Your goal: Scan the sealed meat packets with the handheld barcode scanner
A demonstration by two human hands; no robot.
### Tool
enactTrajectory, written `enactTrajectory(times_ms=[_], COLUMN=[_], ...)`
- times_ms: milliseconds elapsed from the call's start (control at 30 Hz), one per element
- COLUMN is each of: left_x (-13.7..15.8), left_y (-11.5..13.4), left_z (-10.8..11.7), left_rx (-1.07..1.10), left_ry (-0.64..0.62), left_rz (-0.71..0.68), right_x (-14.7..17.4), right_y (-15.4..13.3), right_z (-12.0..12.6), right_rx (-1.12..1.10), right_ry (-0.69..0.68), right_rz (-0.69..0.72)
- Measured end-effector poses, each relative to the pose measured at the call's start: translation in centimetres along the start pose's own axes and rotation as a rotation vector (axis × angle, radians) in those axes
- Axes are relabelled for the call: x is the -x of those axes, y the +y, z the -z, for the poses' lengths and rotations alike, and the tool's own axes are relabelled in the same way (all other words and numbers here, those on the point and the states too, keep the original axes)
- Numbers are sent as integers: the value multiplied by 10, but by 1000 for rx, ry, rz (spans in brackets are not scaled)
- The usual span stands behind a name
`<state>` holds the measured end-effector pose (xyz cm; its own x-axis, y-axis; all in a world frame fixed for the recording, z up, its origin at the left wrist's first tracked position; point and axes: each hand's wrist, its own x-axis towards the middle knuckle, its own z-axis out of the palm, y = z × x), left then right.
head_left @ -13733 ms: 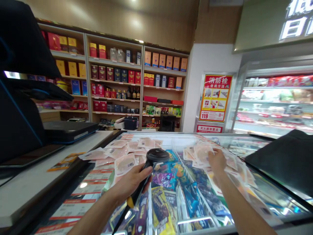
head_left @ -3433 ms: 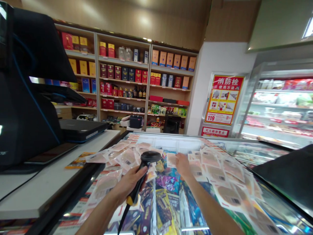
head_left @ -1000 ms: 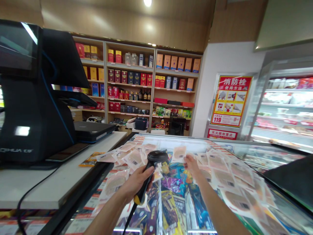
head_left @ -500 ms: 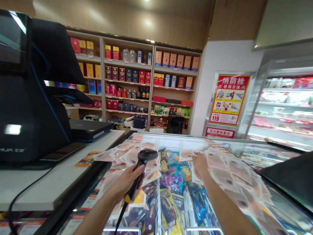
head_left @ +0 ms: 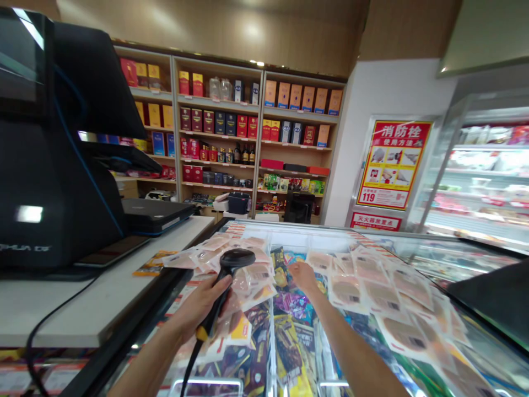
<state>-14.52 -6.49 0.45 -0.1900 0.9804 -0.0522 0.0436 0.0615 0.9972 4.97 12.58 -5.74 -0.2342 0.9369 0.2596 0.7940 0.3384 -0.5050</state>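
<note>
Freezer lid (head_left: 289,241) under scattered packets (head_left: 372,286)

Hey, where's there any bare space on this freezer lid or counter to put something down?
Bare glass runs down the freezer lid between the two spreads of flat packets, and along its far edge. The white counter is free nearest you. Crowded around the scanner.

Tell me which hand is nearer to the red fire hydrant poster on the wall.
Right. The right hand reaches over the freezer lid, below and left of the red poster; the left hand, gripping the scanner, sits farther left.
</note>
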Motion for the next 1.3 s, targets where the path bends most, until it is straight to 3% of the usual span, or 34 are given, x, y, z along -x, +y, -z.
enactTrajectory(times_ms=[133,300,600,833,1067,1300], left_x=[4,9,12,15,18,23], left_y=[-2,-5,1,5,5,7], left_z=[8,11,6,4,8,18], left_rx=[22,27,-21,-25,-7,47], left_ry=[22,26,-19,-11,13,34], left_rz=[-5,-3,-39,-49,-20,11], right_x=[4,7,-5,3,-5,-23], right_y=[-35,-63,-58,-69,-63,-58], right_z=[-11,-14,-17,-16,-20,-26], right_rx=[86,178,105,122,99,96], right_ry=[-124,-153,-267,-198,-267,-39], right_rz=[55,-50,-118,-108,-136,-59])
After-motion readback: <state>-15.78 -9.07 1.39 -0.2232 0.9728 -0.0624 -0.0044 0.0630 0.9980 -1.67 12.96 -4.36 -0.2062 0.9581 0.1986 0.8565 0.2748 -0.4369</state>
